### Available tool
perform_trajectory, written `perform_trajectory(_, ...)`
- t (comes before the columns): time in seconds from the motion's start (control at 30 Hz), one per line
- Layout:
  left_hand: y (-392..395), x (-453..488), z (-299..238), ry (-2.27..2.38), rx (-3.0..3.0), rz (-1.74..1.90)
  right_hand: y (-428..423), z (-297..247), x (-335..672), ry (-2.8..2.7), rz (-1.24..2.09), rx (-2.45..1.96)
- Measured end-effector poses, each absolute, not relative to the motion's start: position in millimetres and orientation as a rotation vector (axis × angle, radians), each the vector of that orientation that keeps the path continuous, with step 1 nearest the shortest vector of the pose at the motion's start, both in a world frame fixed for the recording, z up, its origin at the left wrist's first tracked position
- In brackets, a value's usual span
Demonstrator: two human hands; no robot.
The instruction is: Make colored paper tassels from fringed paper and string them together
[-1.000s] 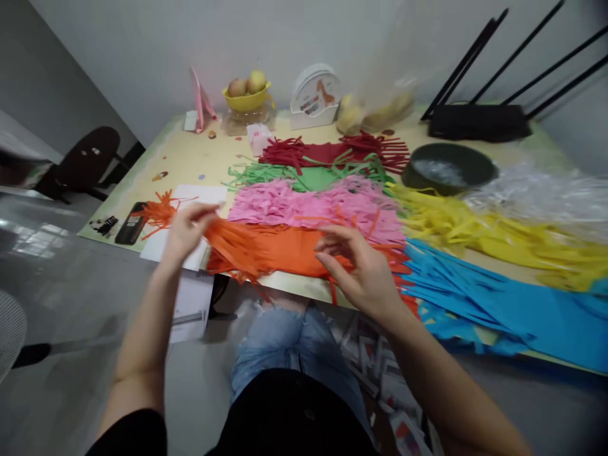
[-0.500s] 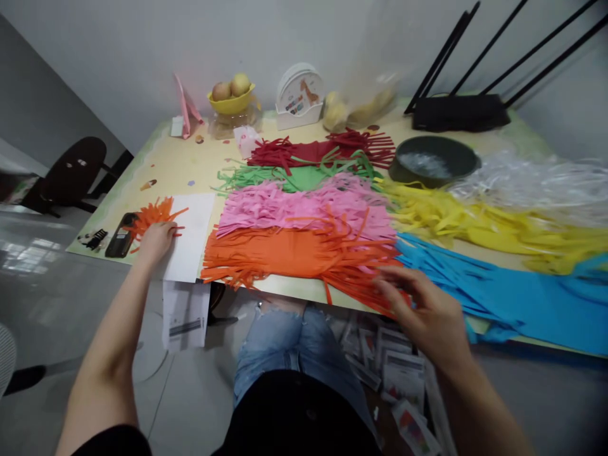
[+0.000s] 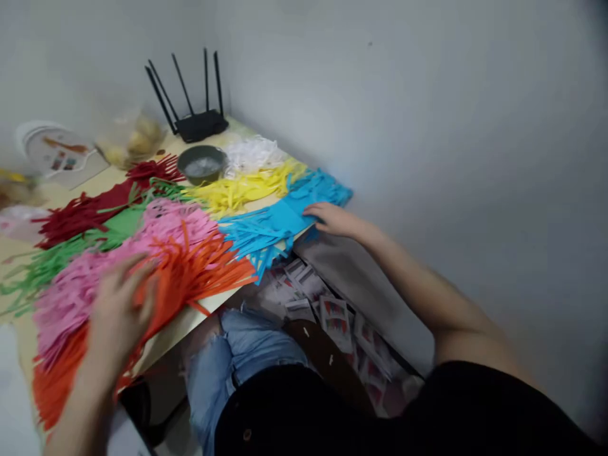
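Observation:
My right hand (image 3: 335, 219) touches the near edge of the blue fringed sheet (image 3: 287, 215) at the table's right end, its fingers stretched over the material and thumb apart. Over the orange fringed strips (image 3: 173, 278) is my left hand (image 3: 121, 307), blurred, with fingers apart and nothing visible in it. Pink fringed strips (image 3: 178, 218) lie behind the orange ones. Beyond them come green strips (image 3: 123, 225) and dark red strips (image 3: 102, 206). Yellow strips (image 3: 247, 190) lie behind the blue sheet.
A dark green bowl (image 3: 202, 166) stands near white plastic strands (image 3: 254, 155). Behind them is a black router (image 3: 202, 126) with upright antennas. A giraffe-printed holder (image 3: 64, 155) is at the back left. Printed packets (image 3: 335, 320) lie under the table, whose right end meets the wall.
The view has swung right. My left hand has left the small orange bunch on the white sheet and is over the orange strips. My right hand has moved from the orange strips to the blue sheet.

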State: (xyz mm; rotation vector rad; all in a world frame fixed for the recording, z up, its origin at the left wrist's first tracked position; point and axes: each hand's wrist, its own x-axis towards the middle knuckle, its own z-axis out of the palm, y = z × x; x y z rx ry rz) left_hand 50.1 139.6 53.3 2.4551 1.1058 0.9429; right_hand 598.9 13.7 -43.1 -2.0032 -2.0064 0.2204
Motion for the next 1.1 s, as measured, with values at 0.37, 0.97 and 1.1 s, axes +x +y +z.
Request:
perform_trajectory(0.37, 111.7, 401.4, -4.0, 0.543, 2.835, 0.037, 30.1, -31.7, 614.7, -2.069, 0.324, -2.053)
perform_trajectory(0.97, 121.6, 435.6, -1.6, 0.877, 2.745, -0.1, 30.7, -25.8, 626.9, -2.006, 0.386, -2.116)
perform_trajectory(1.1, 120.2, 439.7, -2.5, 0.923, 2.729, -0.081, 31.8, -26.4, 628.1, -2.01, 0.376, -2.1)
